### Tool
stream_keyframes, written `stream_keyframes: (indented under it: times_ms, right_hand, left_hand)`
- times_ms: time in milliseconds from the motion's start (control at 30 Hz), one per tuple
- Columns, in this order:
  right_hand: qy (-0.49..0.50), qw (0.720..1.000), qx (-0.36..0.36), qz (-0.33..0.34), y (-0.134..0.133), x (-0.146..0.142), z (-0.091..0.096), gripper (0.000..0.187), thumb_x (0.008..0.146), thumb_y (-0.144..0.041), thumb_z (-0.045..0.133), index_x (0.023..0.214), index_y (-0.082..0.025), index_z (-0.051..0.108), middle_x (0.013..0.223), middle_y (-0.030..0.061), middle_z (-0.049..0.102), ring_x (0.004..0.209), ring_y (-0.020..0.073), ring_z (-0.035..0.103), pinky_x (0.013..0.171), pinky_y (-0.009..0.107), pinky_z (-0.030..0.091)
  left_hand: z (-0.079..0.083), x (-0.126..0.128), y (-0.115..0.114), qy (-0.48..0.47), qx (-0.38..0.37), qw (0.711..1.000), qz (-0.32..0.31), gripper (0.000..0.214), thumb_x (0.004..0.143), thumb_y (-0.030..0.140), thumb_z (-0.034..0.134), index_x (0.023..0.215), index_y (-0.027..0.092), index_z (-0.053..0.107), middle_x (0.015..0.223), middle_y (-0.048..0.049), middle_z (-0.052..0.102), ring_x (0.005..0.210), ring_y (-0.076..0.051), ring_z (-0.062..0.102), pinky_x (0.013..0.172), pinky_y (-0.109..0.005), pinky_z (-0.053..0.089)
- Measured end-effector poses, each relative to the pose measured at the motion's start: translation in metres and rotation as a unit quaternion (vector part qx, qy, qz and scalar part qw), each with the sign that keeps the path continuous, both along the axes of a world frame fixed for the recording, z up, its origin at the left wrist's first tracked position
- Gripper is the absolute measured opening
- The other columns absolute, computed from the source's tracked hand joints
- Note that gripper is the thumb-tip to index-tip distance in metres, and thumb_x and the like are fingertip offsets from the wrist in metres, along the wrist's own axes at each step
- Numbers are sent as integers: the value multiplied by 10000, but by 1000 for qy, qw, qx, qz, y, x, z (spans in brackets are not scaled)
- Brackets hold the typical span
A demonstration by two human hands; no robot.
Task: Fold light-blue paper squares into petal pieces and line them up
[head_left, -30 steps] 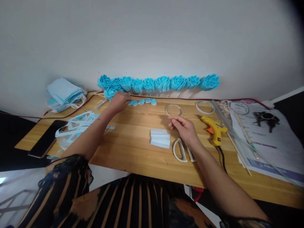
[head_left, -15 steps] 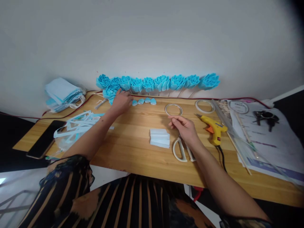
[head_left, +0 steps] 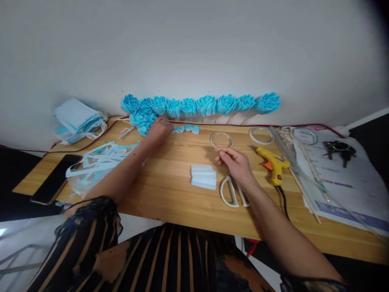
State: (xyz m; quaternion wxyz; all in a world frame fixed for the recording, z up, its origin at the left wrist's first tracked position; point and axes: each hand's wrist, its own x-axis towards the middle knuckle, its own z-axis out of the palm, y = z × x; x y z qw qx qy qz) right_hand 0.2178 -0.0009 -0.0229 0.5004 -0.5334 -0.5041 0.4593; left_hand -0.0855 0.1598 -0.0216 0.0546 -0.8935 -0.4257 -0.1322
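My left hand (head_left: 161,129) reaches to the back of the table, at the left end of a row of small folded blue pieces (head_left: 192,129). Its fingertips are blurred and partly hidden, so its grip is unclear. Behind it are blue fabric flowers (head_left: 188,106), with more of them bunched beside the hand (head_left: 142,118). My right hand (head_left: 234,163) hovers over white-handled scissors (head_left: 228,192), thumb and fingers pressed together; whatever lies between them, if anything, cannot be made out. Left of it lies a stack of pale blue pleated strips (head_left: 203,177).
On the right are a yellow glue gun (head_left: 275,162), two tape rolls (head_left: 221,140), keys (head_left: 339,150), sticks and printed papers (head_left: 349,182). A phone (head_left: 54,180), cut blue-white strips (head_left: 100,162) and a stack of face masks (head_left: 77,117) lie left. A wall (head_left: 194,48) stands behind.
My left hand has shifted a little right and towards me, from the bunched flowers to the folded pieces, covering some of them. My right hand keeps its place.
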Motion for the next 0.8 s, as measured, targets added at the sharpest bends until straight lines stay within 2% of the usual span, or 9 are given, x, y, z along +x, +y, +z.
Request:
stream_keyframes:
  times_ms: [133,267,433,567,700,800]
  right_hand:
    - [0,1000,3,8,0,0,-2,278,811,-413,663,963,-192,738,725,7,694,633,115,587,660,257,492]
    - [1,1000,-2,14,0,-1,-5,283,816,-414,659,973,-192,738,734,6,694,638,111,590,666,253,488]
    - [-1,1000,4,5,1,0,-4,289,811,-422,664,968,-191,738,724,6,693,634,114,589,662,255,491]
    - [-6,1000,5,0,0,0,0,290,801,-430,670,952,-191,736,724,9,694,637,120,589,665,262,499]
    - [-7,1000,5,3,0,-1,2,305,796,-442,673,958,-191,734,728,13,696,639,125,590,665,268,502]
    - [-7,1000,12,12,-1,-2,2,304,807,-439,663,968,-191,734,729,14,697,636,122,590,661,265,497]
  left_hand:
    - [23,-14,-12,-33,16,992,119,407,922,197,393,1127,170,743,1140,-126,740,1083,-292,652,958,-433,475]
    - [39,-16,-26,-1,-33,982,187,404,943,260,407,1171,198,734,1181,-119,733,1091,-314,661,897,-404,495]
    - [29,0,-34,76,-81,971,214,415,924,190,393,1167,181,729,1131,-155,740,1051,-320,681,860,-388,508]
    - [21,0,-32,60,-94,973,200,463,895,145,396,1244,205,693,1205,-127,722,1107,-293,666,896,-359,503]
    - [28,-13,-30,14,-47,976,214,471,906,169,378,1263,221,679,1272,-93,697,1155,-285,642,932,-369,493]
    - [33,-18,-31,45,-49,973,219,417,912,220,396,1166,210,727,1204,-111,723,1100,-310,657,882,-392,508]
